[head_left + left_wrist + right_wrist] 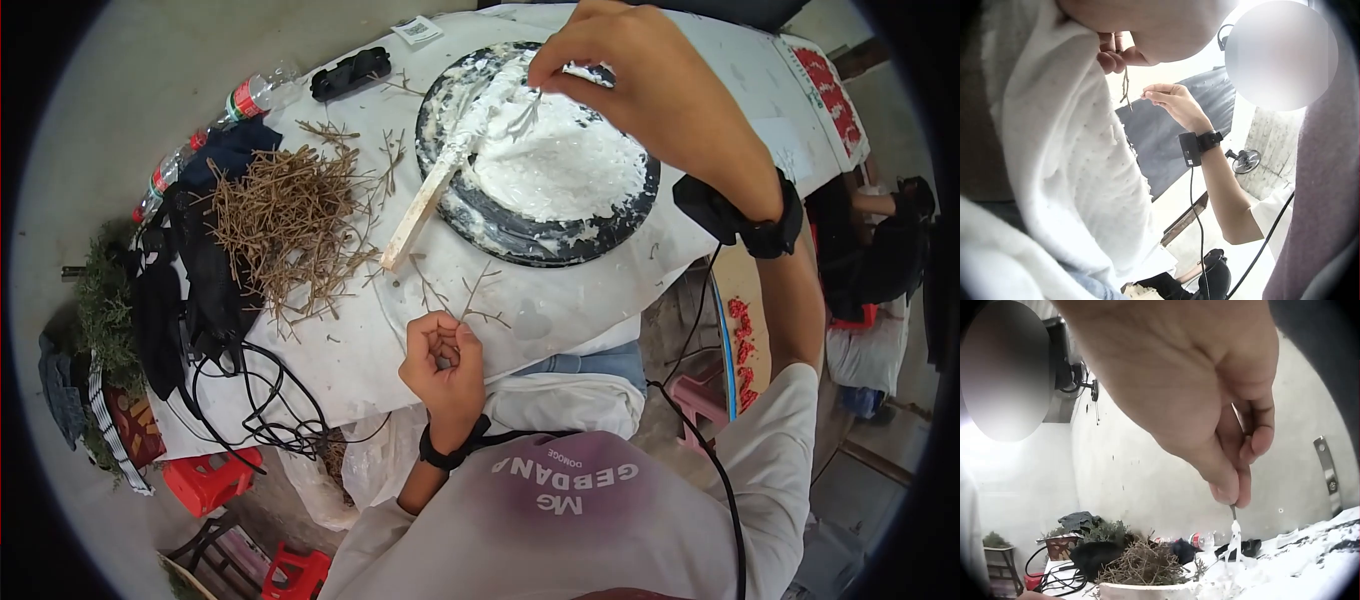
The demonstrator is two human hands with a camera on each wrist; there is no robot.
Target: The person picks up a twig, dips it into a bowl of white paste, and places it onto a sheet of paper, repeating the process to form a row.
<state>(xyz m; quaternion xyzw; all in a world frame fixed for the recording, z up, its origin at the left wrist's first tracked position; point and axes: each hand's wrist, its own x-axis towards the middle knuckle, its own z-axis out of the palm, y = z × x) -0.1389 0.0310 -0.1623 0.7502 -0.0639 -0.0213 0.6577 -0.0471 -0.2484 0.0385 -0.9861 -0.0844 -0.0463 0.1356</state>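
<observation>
The right grip is pinching one coated twig between closed thumb and fingertips, and the twig is hanging, white-covered, over the paste in the black tray; whether its tip is touching the paste, one cannot tell. The left grip is curling its fingers in and holding a second, bare twig near the person's body. The step in hand seems to be coating twigs one at a time. The next move is probably calling for lifting the white twig straight up and clear, letting any excess drip back, before the bare one is taking its turn.

The stick is lying across the tray's left rim and is jutting toward the twig pile, so it is blocking a low leftward path. Bare bench is showing between tray and near edge. The right wrist's cable is trailing past that edge and could be snagging.
</observation>
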